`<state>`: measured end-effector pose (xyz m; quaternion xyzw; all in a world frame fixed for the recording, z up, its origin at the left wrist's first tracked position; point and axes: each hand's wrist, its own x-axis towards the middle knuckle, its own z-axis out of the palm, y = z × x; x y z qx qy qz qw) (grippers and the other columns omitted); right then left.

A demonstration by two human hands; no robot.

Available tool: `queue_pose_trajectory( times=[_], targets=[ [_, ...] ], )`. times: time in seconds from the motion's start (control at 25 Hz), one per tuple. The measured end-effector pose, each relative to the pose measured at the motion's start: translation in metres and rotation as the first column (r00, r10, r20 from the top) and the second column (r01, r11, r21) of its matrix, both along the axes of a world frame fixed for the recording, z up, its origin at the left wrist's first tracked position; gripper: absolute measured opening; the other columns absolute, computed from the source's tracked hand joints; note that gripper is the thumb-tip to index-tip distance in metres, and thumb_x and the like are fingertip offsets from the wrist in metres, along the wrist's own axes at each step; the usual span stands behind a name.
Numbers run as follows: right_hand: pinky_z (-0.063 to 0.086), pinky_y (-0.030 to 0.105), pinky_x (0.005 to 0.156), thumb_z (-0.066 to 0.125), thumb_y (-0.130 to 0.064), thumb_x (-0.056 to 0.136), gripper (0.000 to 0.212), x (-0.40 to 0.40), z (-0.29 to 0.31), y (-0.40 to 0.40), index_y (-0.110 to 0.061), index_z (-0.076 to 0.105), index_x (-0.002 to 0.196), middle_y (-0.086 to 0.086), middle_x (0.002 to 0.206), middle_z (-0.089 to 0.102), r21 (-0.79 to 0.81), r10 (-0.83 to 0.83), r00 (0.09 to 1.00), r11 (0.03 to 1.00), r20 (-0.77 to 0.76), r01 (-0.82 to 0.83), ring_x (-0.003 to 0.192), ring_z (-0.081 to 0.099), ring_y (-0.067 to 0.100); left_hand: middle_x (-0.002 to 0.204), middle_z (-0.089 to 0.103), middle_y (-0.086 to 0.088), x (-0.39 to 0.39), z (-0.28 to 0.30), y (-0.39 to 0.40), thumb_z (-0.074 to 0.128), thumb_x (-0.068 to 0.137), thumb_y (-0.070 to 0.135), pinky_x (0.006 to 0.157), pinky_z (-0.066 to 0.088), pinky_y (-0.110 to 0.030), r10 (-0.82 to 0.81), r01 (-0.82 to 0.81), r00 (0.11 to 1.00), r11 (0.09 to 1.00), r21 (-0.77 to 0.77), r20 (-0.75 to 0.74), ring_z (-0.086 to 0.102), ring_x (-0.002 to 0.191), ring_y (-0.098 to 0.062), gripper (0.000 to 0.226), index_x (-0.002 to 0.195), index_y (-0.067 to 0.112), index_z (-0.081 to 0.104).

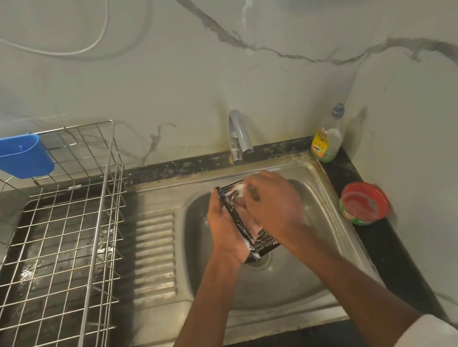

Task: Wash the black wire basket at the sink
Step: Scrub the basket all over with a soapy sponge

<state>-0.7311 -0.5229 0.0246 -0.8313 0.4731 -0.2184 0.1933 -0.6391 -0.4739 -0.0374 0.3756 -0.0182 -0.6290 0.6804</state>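
The black wire basket (266,241) is held on its side over the steel sink (310,171), just below the tap (238,135). My left hand (225,229) grips its left edge from underneath, thumb along the rim. My right hand (273,205) lies over the open side of the basket, its fingers curled into it around something pale and soapy at the top end; what that is I cannot tell. White suds cling to the basket's lower corner and upper end. Most of the basket is hidden between my two hands.
A large steel wire dish rack (54,265) with a blue plastic cup holder (15,157) stands on the left over a wet black tray. A dish-soap bottle (326,137) and a red-and-green tub of soap (363,202) sit on the black counter strip at the right. The sink's ribbed drainboard (153,254) lies between rack and basin.
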Motion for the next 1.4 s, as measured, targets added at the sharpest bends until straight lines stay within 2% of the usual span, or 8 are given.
queue_pose_trajectory(
  times=[0.12, 0.28, 0.44, 0.56, 0.8, 1.0, 1.12, 1.4],
  targets=[
    [0.039, 0.024, 0.069, 0.062, -0.019, 0.100, 0.012, -0.010, -0.001, -0.023, -0.018, 0.073, 0.101, -0.002, 0.098, 0.070, 0.026, -0.218, 0.975, 0.976, 0.031, 0.217, 0.089, 0.063, 0.016, 0.124, 0.071, -0.021, -0.003, -0.002, 0.000, 0.033, 0.107, 0.069, 0.096, 0.058, -0.050, -0.041, 0.040, 0.999, 0.998, -0.040, -0.017, 0.067, 0.119, -0.037, 0.082, 0.132, 0.000, 0.069],
    [0.043, 0.017, 0.071, 0.061, -0.022, 0.101, 0.013, 0.020, -0.001, -0.001, -0.020, 0.074, 0.104, -0.006, 0.098, 0.070, 0.035, 0.033, 0.997, 0.999, 0.070, -0.036, 0.090, 0.061, 0.010, 0.099, 0.078, -0.010, -0.007, 0.002, 0.003, 0.038, 0.112, 0.052, 0.075, 0.063, -0.032, 0.002, -0.005, 0.998, 0.998, -0.067, -0.057, 0.077, 0.090, -0.025, 0.063, 0.099, 0.011, 0.084],
    [0.037, 0.019, 0.069, 0.062, -0.020, 0.101, 0.014, 0.004, 0.002, -0.023, -0.017, 0.075, 0.104, -0.001, 0.099, 0.071, 0.000, -0.209, 0.971, 0.978, 0.120, 0.210, 0.091, 0.064, 0.015, 0.112, 0.069, -0.015, -0.004, 0.002, 0.002, 0.042, 0.109, 0.059, 0.081, 0.062, -0.044, -0.005, 0.002, 0.999, 0.997, -0.081, -0.035, 0.070, 0.102, -0.032, 0.061, 0.124, 0.007, 0.070],
    [0.040, 0.020, 0.077, 0.063, -0.020, 0.101, 0.015, 0.016, 0.005, -0.011, -0.019, 0.075, 0.109, -0.004, 0.103, 0.070, 0.016, -0.021, 0.996, 1.000, 0.083, 0.020, 0.093, 0.061, 0.010, 0.103, 0.076, -0.010, -0.006, 0.001, 0.003, 0.041, 0.111, 0.056, 0.075, 0.061, -0.035, 0.003, -0.003, 1.000, 0.998, -0.059, 0.000, 0.075, 0.092, -0.025, 0.060, 0.109, 0.010, 0.079],
    [0.040, 0.025, 0.074, 0.061, -0.022, 0.102, 0.017, -0.006, 0.003, -0.028, -0.021, 0.076, 0.108, -0.003, 0.102, 0.073, -0.003, -0.258, 0.966, 0.966, -0.024, 0.258, 0.097, 0.066, 0.017, 0.130, 0.066, -0.021, -0.005, -0.001, 0.002, 0.044, 0.108, 0.062, 0.092, 0.057, -0.057, -0.033, 0.035, 0.999, 0.997, -0.069, 0.030, 0.064, 0.127, -0.041, 0.073, 0.140, 0.000, 0.061],
    [0.055, 0.015, 0.081, 0.074, -0.014, 0.095, 0.010, 0.012, 0.012, -0.002, -0.019, 0.079, 0.103, -0.010, 0.092, 0.076, 0.302, -0.128, 0.930, 0.953, 0.344, 0.020, 0.085, 0.070, 0.000, 0.114, 0.078, -0.013, -0.009, 0.005, 0.004, 0.034, 0.113, 0.056, 0.079, 0.062, -0.039, -0.054, 0.056, 0.998, 0.996, -0.070, 0.040, 0.075, 0.103, -0.028, 0.063, 0.117, 0.012, 0.078],
    [0.060, 0.024, 0.077, 0.075, -0.015, 0.094, 0.008, 0.003, 0.018, -0.014, -0.022, 0.079, 0.097, -0.007, 0.086, 0.077, 0.368, -0.117, 0.956, 0.930, 0.269, 0.011, 0.070, 0.070, 0.002, 0.133, 0.067, -0.024, -0.009, 0.001, 0.003, 0.042, 0.109, 0.063, 0.106, 0.053, -0.060, -0.079, 0.087, 0.992, 0.993, -0.077, 0.095, 0.064, 0.130, -0.045, 0.066, 0.133, 0.010, 0.072],
    [0.049, 0.021, 0.070, 0.067, -0.018, 0.098, 0.014, -0.003, 0.023, -0.024, -0.018, 0.080, 0.103, -0.003, 0.094, 0.078, 0.213, -0.183, 0.981, 0.962, 0.056, 0.168, 0.071, 0.065, 0.006, 0.112, 0.066, -0.012, -0.009, 0.007, -0.001, 0.044, 0.107, 0.061, 0.091, 0.056, -0.059, -0.033, 0.038, 0.999, 0.992, -0.120, 0.043, 0.068, 0.107, -0.030, 0.054, 0.119, 0.016, 0.072]
  ],
)
